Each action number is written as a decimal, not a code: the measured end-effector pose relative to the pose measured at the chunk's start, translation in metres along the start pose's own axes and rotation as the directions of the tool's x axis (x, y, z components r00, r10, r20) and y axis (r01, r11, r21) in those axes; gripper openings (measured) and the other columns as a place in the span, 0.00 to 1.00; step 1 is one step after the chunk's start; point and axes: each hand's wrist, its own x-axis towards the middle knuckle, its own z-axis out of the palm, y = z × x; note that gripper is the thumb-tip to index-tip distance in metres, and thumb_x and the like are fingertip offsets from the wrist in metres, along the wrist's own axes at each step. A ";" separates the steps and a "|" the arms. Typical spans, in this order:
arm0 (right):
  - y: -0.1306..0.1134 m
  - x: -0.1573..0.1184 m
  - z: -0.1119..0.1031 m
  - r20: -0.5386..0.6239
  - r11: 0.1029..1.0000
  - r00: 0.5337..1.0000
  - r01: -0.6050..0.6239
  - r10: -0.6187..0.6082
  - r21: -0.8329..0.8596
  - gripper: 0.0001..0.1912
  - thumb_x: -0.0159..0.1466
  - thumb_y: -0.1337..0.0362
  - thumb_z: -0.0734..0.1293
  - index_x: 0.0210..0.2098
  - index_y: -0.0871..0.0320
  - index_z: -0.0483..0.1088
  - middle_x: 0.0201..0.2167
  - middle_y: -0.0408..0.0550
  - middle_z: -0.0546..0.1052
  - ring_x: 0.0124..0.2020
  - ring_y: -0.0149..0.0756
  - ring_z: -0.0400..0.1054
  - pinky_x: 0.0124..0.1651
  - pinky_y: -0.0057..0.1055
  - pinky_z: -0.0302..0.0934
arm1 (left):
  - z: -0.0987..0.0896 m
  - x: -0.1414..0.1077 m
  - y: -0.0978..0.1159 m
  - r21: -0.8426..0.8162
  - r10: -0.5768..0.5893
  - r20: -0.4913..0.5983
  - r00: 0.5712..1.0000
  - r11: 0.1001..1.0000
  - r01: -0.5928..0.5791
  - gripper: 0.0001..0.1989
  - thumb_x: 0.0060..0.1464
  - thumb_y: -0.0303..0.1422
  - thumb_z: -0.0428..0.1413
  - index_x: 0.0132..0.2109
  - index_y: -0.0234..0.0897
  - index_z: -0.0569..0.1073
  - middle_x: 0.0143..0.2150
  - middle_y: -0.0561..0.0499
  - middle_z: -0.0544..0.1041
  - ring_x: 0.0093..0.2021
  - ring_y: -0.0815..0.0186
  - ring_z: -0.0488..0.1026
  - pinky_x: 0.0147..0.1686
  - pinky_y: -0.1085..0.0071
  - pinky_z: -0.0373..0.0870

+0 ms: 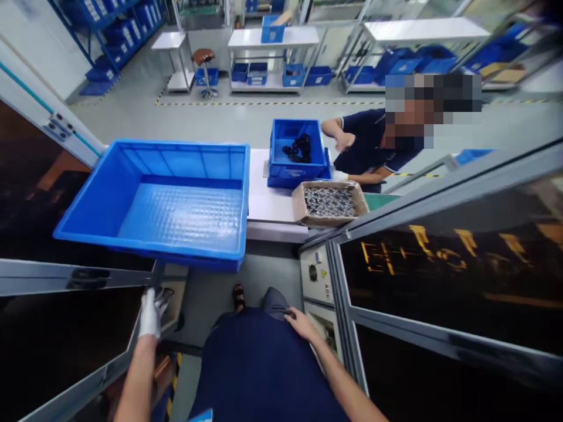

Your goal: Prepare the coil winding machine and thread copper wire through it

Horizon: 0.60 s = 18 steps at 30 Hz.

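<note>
My left hand [150,315], in a white glove, is at the edge of a dark glass door [74,346] on the left. Its fingers point forward, fairly straight. Just right of them is a small greyish, shiny thing [165,298]; whether the hand touches it I cannot tell. My right hand [299,323] is bare and rests on my right thigh with fingers loosely bent, holding nothing visible. Ahead of me stands a large blue bin [185,249] with nothing seen inside.
On the white bench [270,205] are a blue crate [292,173] with black parts and a cardboard box [332,221] of small metallic parts. A co-worker [365,138] stands behind them. A grey-framed machine [352,305] borders my right side. Shelves and tables with blue bins line the back.
</note>
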 end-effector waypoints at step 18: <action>-0.382 -0.005 -0.213 0.434 0.602 0.566 0.143 -0.701 0.786 0.28 0.64 0.39 0.77 0.51 0.53 0.74 0.49 0.48 0.81 0.51 0.42 0.74 0.58 0.41 0.71 | 0.106 -0.145 0.229 -0.057 -0.085 -0.433 0.897 0.996 0.067 0.24 0.55 0.28 0.63 0.60 0.39 0.76 0.52 0.49 0.83 0.44 0.63 0.80 0.54 0.57 0.84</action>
